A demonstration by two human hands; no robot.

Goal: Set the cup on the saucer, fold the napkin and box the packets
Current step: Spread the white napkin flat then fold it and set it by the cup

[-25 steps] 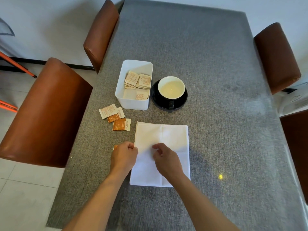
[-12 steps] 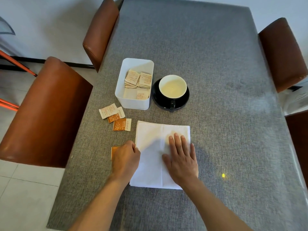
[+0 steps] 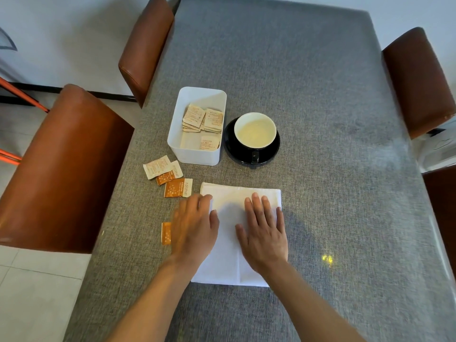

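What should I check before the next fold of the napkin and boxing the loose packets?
1. Cup on saucer: ok.
2. Napkin flat on table: ok.
3. Right hand flat on napkin: ok.
4. Left hand placement: cannot tell, blurred.
5. All packets in box: not ok; three loose packets beside it, orange packet by left hand.
6. Room in box: ok.
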